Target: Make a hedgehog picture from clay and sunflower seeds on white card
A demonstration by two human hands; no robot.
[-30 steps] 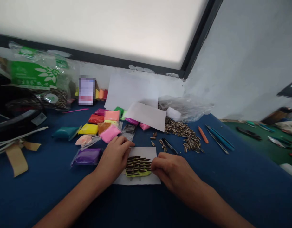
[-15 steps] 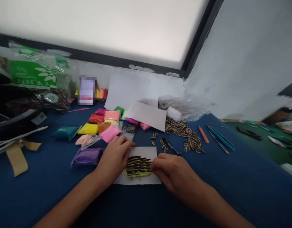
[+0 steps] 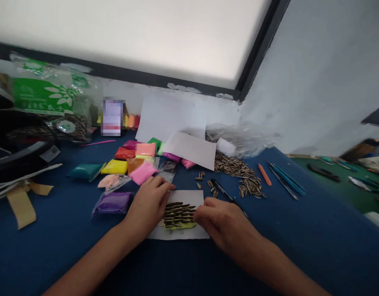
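Note:
A small white paper sheet (image 3: 194,196) lies at the table's front, bearing a flat yellow-green clay shape (image 3: 184,225). Rows of dark sunflower seeds (image 3: 180,211) stand in that clay, and short drawn marks show below it. My left hand (image 3: 149,201) holds the sheet's left side, its fingers bent together close to the clay. My right hand (image 3: 218,218) pinches at the clay's right end; whatever sits between its fingertips is hidden. Beyond it are a black pen (image 3: 223,190) and a few loose seeds (image 3: 212,188).
A heap of sunflower seeds (image 3: 235,170) spreads at the right beside an orange stick (image 3: 264,174) and blue-handled tweezers (image 3: 289,179). Bagged clay packs, including a purple one (image 3: 113,203), lie left. A phone (image 3: 112,117) and a seed bag (image 3: 50,98) stand behind.
My right hand's fingertips have shifted slightly left over the clay's right end. The pen's near end has swung toward the right hand. My left hand stays in place.

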